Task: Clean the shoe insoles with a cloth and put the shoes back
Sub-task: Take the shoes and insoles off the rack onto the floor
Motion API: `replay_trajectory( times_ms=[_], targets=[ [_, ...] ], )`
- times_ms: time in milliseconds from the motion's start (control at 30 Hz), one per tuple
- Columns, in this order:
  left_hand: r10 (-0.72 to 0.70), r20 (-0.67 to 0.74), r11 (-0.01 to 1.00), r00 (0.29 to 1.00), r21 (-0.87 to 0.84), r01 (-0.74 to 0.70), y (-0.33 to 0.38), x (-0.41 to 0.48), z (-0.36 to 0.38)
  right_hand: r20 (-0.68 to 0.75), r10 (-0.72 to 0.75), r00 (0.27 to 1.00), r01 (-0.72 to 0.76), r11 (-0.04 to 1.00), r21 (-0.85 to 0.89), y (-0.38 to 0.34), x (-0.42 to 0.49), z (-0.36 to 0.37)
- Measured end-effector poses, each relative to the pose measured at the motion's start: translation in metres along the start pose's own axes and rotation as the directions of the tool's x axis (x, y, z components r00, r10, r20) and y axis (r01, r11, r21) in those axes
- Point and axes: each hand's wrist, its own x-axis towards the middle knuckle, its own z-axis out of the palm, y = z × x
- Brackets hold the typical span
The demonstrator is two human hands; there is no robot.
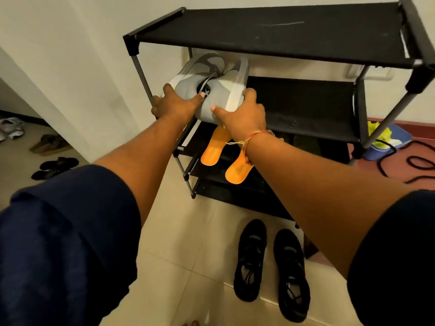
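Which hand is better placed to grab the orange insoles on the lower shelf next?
Probably the right hand: it grips the grey shoes just above the orange insoles, while the left hand sits farther off by the rack post.

Warm dim indoor light; soft shadows under rack (pixel 270 27); wide-angle bending at edges; slight softness.

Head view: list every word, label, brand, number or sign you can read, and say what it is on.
No text can be read in this view.
On the grey shoes: a dark tab at the opening, too small to read.
On the insoles: faint marks, too blurred to read.
On the black shoes: no text shows.
On the rack: pale scuffs on the top shelf, not letters.
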Motion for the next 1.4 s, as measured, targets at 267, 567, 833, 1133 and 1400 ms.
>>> replay_trajectory(
  times_ms=[267, 567, 833, 1133, 1400],
  targets=[
    [-0.083, -0.054, 0.996, 0.995, -0.037, 0.082, 0.009, 0.014, 0.009, 0.001, 0.166, 0.986, -0.161, 0.958, 0.237, 0.012, 0.006, 0.022],
    [-0.221, -0.086, 0.898, 0.972, -0.406, 0.168, 0.002, -0.015, -0.008, 0.006, 0.307, 0.952, -0.251, 0.767, 0.591, 0.015, -0.021, 0.013],
    [-0.272, 0.088, 0.624, 0.958, -0.742, 0.245, -0.051, -0.116, -0.049, 0.325, 0.32, 0.89, -0.408, 0.24, 0.881, 0.044, -0.099, -0.019],
    [-0.441, 0.43, 0.313, 0.787, -0.748, 0.585, -0.134, -0.251, -0.056, 0.596, 0.299, 0.746, -0.582, -0.144, 0.8, 0.121, -0.243, -0.04],
    [-0.647, 0.486, 0.214, 0.587, -0.624, 0.752, -0.173, -0.304, -0.015, 0.759, 0.415, 0.502, -0.64, -0.412, 0.649, 0.203, -0.316, -0.007]
  ],
)
